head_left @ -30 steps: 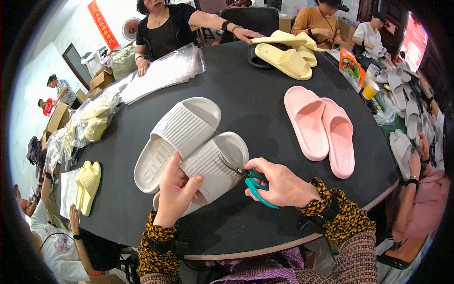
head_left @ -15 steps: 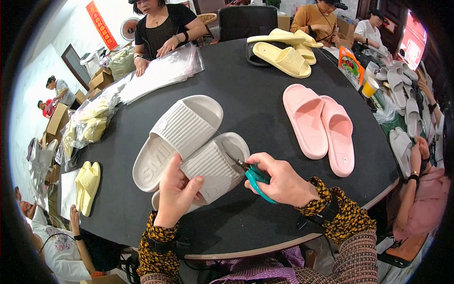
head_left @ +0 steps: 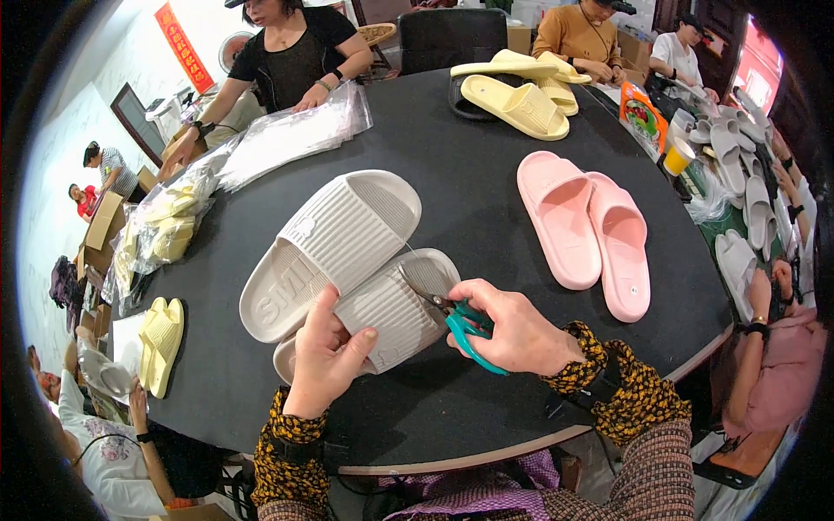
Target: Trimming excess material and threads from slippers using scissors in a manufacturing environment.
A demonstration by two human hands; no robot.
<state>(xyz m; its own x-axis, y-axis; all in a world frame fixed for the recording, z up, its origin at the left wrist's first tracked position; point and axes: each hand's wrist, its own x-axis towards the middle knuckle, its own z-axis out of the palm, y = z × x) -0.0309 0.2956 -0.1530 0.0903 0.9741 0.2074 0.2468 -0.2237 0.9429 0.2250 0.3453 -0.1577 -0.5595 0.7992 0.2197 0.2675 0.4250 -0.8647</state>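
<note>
Head view. Trimming step, by the look of it: right hand [head_left: 512,334] closed around teal-handled small scissors [head_left: 452,314], blades at the edge of the nearer cream ribbed foam slide sandal [head_left: 391,308]. Left hand [head_left: 326,356] presses that sandal flat on the round black counter [head_left: 469,200], thumb and fingers on its near edge. Its twin [head_left: 326,247] overlaps it on the far left. Next move likely calls for a steady sandal and a small, exact snip.
</note>
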